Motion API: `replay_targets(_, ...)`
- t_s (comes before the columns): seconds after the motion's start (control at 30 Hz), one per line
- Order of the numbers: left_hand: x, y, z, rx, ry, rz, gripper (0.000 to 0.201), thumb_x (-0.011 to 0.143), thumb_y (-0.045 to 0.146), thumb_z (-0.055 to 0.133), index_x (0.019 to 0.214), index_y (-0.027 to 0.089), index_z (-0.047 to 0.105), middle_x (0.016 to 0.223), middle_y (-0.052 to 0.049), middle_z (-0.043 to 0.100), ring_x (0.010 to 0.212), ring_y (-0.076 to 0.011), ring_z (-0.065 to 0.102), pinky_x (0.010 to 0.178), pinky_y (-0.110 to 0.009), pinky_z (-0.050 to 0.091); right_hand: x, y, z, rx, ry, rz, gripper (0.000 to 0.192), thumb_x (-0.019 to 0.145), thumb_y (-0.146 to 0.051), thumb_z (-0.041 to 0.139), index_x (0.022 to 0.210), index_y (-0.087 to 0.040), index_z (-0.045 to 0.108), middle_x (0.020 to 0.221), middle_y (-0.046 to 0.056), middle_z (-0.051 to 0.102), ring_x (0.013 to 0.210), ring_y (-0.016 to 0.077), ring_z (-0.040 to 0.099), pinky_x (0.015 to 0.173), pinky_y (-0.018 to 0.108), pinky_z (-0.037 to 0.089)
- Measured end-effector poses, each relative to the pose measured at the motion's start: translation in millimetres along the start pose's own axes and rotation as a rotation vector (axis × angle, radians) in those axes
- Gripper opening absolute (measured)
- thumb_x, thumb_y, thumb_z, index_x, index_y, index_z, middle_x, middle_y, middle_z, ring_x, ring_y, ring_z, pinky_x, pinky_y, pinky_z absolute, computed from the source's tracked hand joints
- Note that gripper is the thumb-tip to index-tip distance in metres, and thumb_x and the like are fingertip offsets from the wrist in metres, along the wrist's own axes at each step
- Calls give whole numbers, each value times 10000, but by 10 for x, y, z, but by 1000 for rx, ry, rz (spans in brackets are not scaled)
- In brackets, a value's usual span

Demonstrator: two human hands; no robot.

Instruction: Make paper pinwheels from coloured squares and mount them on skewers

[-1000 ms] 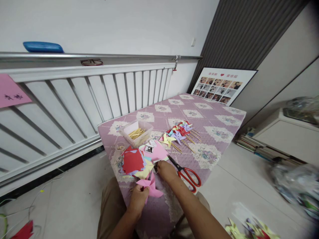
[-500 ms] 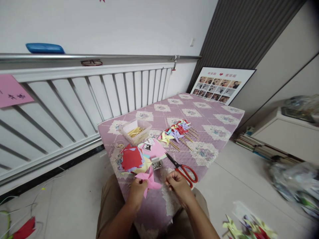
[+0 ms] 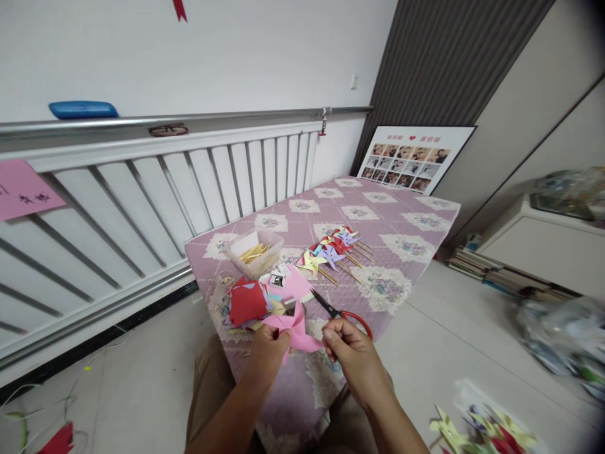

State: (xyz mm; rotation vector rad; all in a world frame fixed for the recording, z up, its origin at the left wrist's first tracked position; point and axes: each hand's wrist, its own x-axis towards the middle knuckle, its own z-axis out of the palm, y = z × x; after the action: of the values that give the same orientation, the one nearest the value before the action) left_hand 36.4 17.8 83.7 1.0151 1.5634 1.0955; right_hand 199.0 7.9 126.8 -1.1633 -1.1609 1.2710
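A pink paper pinwheel (image 3: 299,333) is pinched in my left hand (image 3: 268,354), its blades spread out to the right. Close to the right tip of the pinwheel, my right hand (image 3: 353,353) has thumb and fingers pressed together; anything between them is too small to make out. Red-handled scissors (image 3: 331,307) lie just beyond my right hand, which covers part of their handles. Behind the pinwheel is a stack of coloured paper (image 3: 248,299), red on top. Pink sheets (image 3: 295,282) lie beside it, with a small box mostly hidden by the pinwheel.
A clear plastic box (image 3: 227,251) of thin sticks stands at the table's left. Several finished pinwheels on sticks (image 3: 331,253) lie mid-table. More pinwheels (image 3: 486,432) are on the floor at right. A radiator (image 3: 227,176) runs along the wall.
My left hand has moved the pinwheel slightly up and right. My right hand has risen to the right, now over the scissors' handles. The pinwheel now hides most of the small box.
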Motion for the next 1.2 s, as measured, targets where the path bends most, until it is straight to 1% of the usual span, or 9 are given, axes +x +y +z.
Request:
replay_targets(0.1,-40,134,-1,57,-61,59,265,731,281,508,482,195,480,454,45,412,482,-110,378,485,-237,290,-37,-53,-25,-77,0,-46,287,808,-444,646,693,-192,572,546,-59,476,494,106,413,492,222,336)
replay_targets(0.2,-103,310,-3,174,-54,89,232,717,265,499,499,192,470,471,59,371,477,-95,319,484,-237,253,-93,-161,-6,-200,-27,-104,180,821,-352,612,738,-193,599,582,-42,502,520,122,452,508,232,360)
replay_targets(0.27,-140,397,11,250,-44,98,226,706,264,503,496,194,455,477,61,350,479,-94,301,483,-240,235,-133,-225,21,-326,-33,-182,117,829,-276,580,751,-194,611,629,-17,548,570,140,503,544,242,393)
replay_targets(0.43,-182,417,87,312,-48,144,261,706,282,495,472,207,407,472,58,325,481,-101,302,485,-253,219,-165,-199,83,-589,-32,-452,146,854,-143,512,758,-206,603,726,18,625,666,161,585,620,253,432)
replay_targets(0.57,-215,417,126,309,-67,188,247,711,265,488,477,207,432,470,51,371,484,-107,322,496,-254,247,-135,-128,108,-654,-51,-564,167,865,-106,496,780,-205,600,764,33,631,707,172,602,634,259,447)
replay_targets(0.7,-248,469,127,255,-121,199,197,711,247,488,521,198,501,506,35,452,510,-115,374,503,-242,287,-127,-133,86,-681,-34,-574,163,872,-98,504,802,-203,607,777,40,631,729,182,607,653,271,459)
replay_targets(0.83,-248,454,124,212,-123,224,171,712,252,497,579,179,576,548,21,520,538,-123,433,535,-239,331,-126,-121,44,-700,-39,-597,159,868,-85,514,811,-206,601,771,33,636,723,180,613,645,269,462)
replay_targets(1.1,-249,444,116,210,-149,225,202,731,280,488,593,169,585,536,29,486,533,-120,421,542,-243,328,-90,-75,26,-756,-20,-635,143,872,-95,533,798,-208,580,747,28,632,694,183,607,615,275,454)
replay_targets(1.2,-256,455,102,231,-140,220,214,726,284,497,537,188,526,516,36,451,519,-116,395,532,-248,307,-97,-111,32,-733,-4,-624,148,872,-109,547,775,-211,590,768,35,632,721,187,602,640,286,457)
